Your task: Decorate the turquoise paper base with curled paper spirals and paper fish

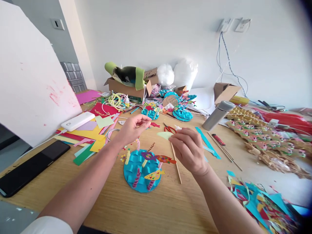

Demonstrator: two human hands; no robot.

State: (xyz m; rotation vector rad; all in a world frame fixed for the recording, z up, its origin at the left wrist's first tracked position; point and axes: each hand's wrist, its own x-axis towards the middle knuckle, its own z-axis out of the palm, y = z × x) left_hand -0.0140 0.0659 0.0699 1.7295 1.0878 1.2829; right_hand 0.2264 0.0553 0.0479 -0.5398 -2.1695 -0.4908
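Note:
My left hand (133,130) is raised behind the round blue base, thumb and fingers pinched together; what they hold, if anything, I cannot make out. A small red paper fish (155,124) shows just past those fingertips. My right hand (188,149) is closed, and a pale green paper piece (163,134) sticks out from its fingertips. A small white tip (177,127) shows above the right fingers, its body hidden. Below both hands stands the blue bumpy base (142,170) with pink and yellow twisted stems, a purple fish (148,156), a red dotted fish (166,159) and a yellow fish (154,175).
Red-handled pliers (170,129) and a wooden stick (177,165) lie beyond the base. Coloured paper (97,130), a white power bank (78,121) and a black phone (34,165) lie left. A grey flask (218,115), blue strips (208,143) and paper scraps (263,204) are right.

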